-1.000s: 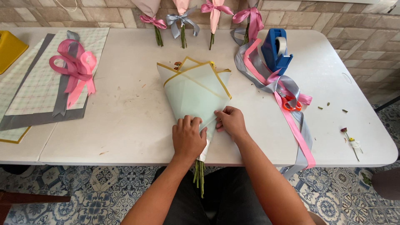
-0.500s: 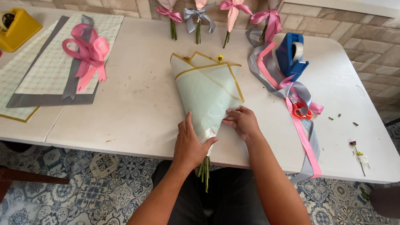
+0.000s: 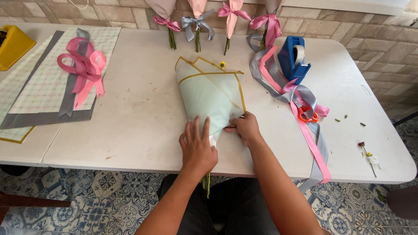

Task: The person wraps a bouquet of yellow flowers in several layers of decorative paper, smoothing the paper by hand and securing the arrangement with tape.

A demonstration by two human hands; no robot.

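A bouquet wrapped in pale green paper with gold edging lies on the white table, its green stems hanging over the near edge. My left hand presses flat on the narrow lower end of the wrap. My right hand pinches the paper's right edge beside it. A small yellow flower peeks out at the top of the wrap.
A blue tape dispenser stands on pink and grey ribbons at the right, with orange scissors. Wrapping sheets with a pink bow lie left. Several wrapped bouquets lean on the brick wall. A yellow box sits far left.
My left hand has slid up onto the lower part of the wrap and flattened. My right hand stays on the paper's right edge. The view has shifted slightly.
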